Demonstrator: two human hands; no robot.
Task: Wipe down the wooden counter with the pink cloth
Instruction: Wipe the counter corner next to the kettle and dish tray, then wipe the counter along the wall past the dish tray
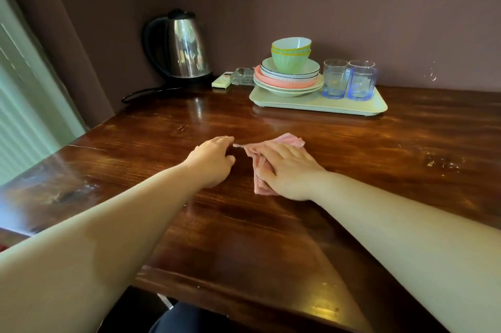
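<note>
A crumpled pink cloth (pixel 287 141) lies on the dark glossy wooden counter (pixel 244 224), near its middle. My right hand (pixel 288 170) lies flat on top of the cloth with its fingers stretched out, pressing it onto the wood. Most of the cloth is hidden under that hand. Just to the left, my left hand (pixel 212 160) rests on the bare counter with loosely bent fingers, its fingertips close to the cloth's left corner, holding nothing.
At the back stands a pale tray (pixel 320 106) with stacked plates and green bowls (pixel 290 57) and blue glasses (pixel 349 81). A steel kettle (pixel 181 48) with its cord, a small remote (pixel 221 80) and a glass ashtray (pixel 244 75) sit at the back left by the wall.
</note>
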